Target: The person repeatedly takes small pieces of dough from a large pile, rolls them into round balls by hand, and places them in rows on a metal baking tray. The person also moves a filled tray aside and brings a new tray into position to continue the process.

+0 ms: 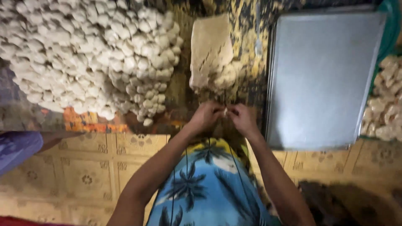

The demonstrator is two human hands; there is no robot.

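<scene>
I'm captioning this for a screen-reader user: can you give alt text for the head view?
Seen from above, the left hand and right hand pinch a small pale dough piece together. A dough slab lies ahead, a heap of shaped pieces left, a metal tray right.

A patterned floor (88, 175) of pale yellow tiles with flower motifs carries the whole spread, partly covered farther out by a dark yellow-and-black mat (247, 50) and an orange printed cloth (90, 121). A big heap of small white dough pieces (83, 54) fills the left of the mat. Near the middle lies a tan slab of dough (209, 46), with a few torn lumps (224, 77) at its near end. To the right a flat grey metal tray (322, 79) rests bare on the floor, and beside its right edge sits another pile of pale pieces (387, 104).
</scene>
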